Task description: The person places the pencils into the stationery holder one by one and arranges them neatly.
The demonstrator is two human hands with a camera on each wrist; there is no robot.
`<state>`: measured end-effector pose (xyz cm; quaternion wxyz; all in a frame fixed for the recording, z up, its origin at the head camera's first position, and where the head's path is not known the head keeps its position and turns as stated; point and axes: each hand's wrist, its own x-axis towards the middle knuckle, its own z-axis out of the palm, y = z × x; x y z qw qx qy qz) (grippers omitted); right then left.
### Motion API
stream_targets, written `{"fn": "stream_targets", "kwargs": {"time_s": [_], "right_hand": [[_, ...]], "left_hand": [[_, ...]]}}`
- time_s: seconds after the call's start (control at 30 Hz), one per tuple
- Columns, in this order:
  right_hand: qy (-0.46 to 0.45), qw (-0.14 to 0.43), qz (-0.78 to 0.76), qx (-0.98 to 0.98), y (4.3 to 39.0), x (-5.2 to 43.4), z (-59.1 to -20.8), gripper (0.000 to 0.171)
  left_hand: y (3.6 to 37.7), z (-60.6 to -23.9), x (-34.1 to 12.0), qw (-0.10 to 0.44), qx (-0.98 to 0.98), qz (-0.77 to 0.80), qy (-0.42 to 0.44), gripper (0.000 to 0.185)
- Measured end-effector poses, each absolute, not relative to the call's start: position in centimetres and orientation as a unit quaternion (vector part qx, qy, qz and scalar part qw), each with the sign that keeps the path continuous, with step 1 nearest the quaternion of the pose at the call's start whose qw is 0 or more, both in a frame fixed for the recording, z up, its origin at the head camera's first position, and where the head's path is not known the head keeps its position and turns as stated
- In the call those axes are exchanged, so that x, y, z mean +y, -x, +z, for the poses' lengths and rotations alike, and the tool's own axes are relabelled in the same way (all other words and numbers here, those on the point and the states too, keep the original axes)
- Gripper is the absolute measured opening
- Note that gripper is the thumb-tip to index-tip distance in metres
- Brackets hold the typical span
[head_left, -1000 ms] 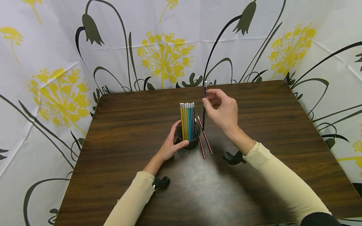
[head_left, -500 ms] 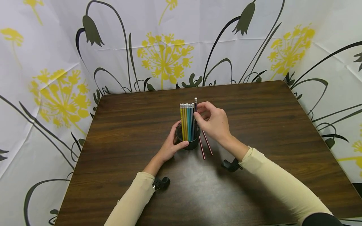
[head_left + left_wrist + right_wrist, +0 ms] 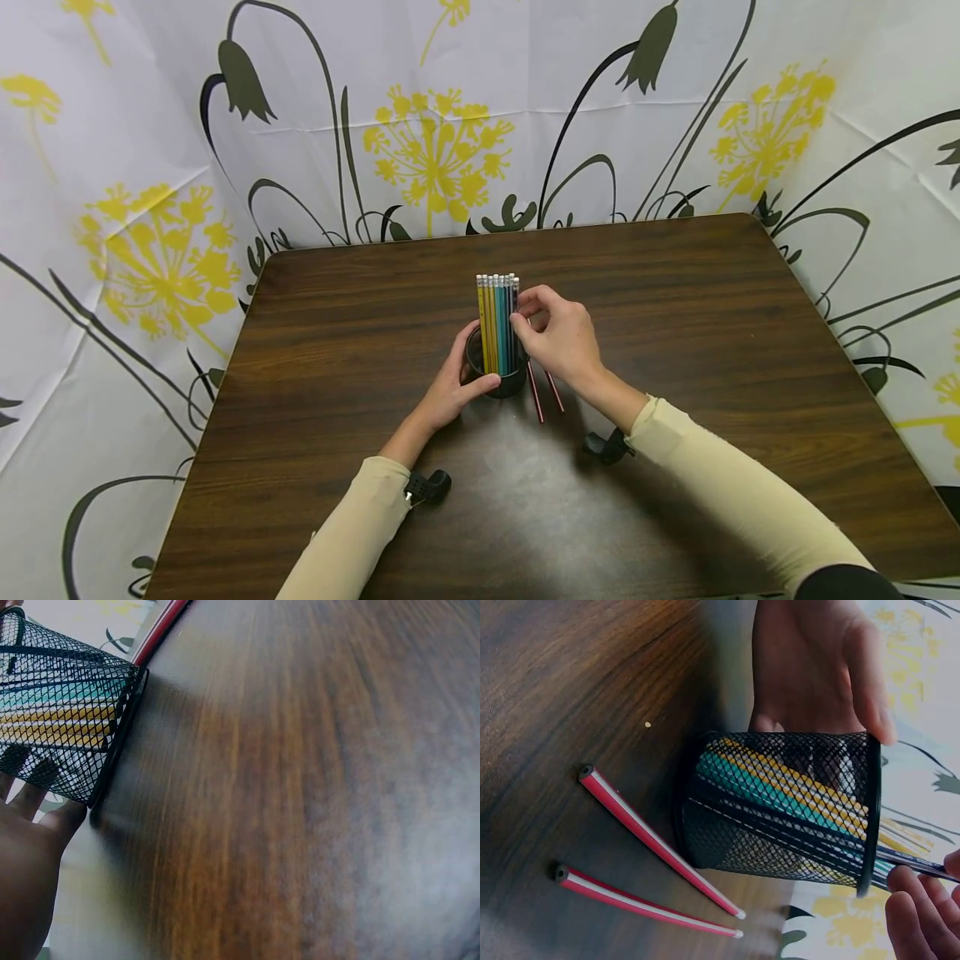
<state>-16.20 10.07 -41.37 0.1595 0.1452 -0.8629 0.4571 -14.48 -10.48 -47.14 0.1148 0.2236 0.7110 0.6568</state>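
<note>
A person's left hand (image 3: 448,392) wraps a black mesh pencil cup (image 3: 498,377) standing near the middle of a dark wood-grain surface (image 3: 675,333), its fingers curled round the far side and the thumb pressed to the near wall; the left-wrist view shows the fingers (image 3: 30,796) through the mesh behind the cup (image 3: 64,712), and the right-wrist view shows the same hand (image 3: 817,667) flat against the cup's side (image 3: 780,817). The right hand (image 3: 561,337) hovers just to the right of the cup, its thumb and forefinger pinched on a dark pencil (image 3: 514,321) that stands upright in the cup at the right end of the row; the remaining fingers are loosely bent. In the right-wrist view those fingertips (image 3: 922,915) close on the dark shaft (image 3: 911,862) just outside the rim. The cup holds a tight row of yellow and teal pencils (image 3: 495,321), eraser ends up, all about level. Two red pencils (image 3: 543,392) lie on the surface just to the right of the cup, side by side and partly under the right wrist; the right-wrist view shows them (image 3: 645,870) with a pale stripe along each, the nearer one running close to the cup's base. No lettering on any pencil can be read. Both arms wear cream sleeves (image 3: 720,483) with a black camera mount (image 3: 427,485) at each wrist. A white curtain (image 3: 435,125) printed with yellow and dark flowers surrounds the surface.
</note>
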Motion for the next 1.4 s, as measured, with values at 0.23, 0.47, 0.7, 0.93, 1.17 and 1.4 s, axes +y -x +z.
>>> {"fn": "stream_targets", "kwargs": {"time_s": [0.23,0.47,0.7,0.93,1.17,1.4], "right_hand": [[-0.132,0.142,0.447,-0.873,16.4,9.8,-41.8,0.017],[-0.119,0.135,0.442,-0.879,16.9,9.7,-41.9,0.017],[-0.107,0.122,0.437,-0.885,17.3,9.6,-42.1,0.018],[-0.097,0.119,0.424,-0.893,17.7,9.5,-42.0,0.019],[-0.088,0.097,0.419,-0.899,17.9,9.5,-41.8,0.021],[-0.078,0.07,0.43,-0.897,18.0,9.9,-41.3,0.023]], "left_hand": [[14.5,-47.2,-10.5,0.118,0.708,0.66,-0.222,0.081],[14.5,-47.3,-10.5,0.117,0.71,0.659,-0.218,0.081],[14.5,-47.3,-10.5,0.117,0.713,0.657,-0.214,0.081],[14.5,-47.1,-10.5,0.114,0.715,0.654,-0.22,0.08],[14.5,-46.9,-10.4,0.12,0.716,0.652,-0.217,0.08],[14.4,-47.0,-10.4,0.116,0.715,0.654,-0.218,0.08]]}}
